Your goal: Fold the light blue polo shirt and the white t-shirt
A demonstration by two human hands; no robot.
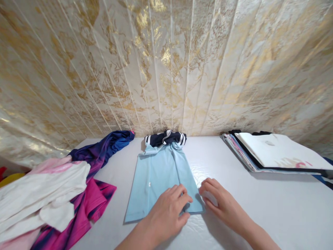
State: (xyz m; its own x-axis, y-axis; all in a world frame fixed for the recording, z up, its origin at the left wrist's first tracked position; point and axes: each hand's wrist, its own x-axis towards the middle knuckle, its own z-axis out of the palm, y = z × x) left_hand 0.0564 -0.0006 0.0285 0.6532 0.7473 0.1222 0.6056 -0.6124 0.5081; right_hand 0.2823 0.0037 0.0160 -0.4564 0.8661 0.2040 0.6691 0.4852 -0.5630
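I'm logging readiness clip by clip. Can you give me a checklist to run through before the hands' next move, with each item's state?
1. Blue garment smooth along its main body: ok.
2. Far end laid flat: not ok; it is bunched by the navy striped cloth.
3. Left hand over the garment's near edge: ok; firm grip, cannot tell.
4. Right hand at the garment's right edge: ok; contact, cannot tell.
5. Loose clothes on the left apart from the garment: ok.
6. Folded stack on the right apart from the garment: ok.

Gold-patterned curtain (pixel 169 80) behind white table (pixel 293 208)
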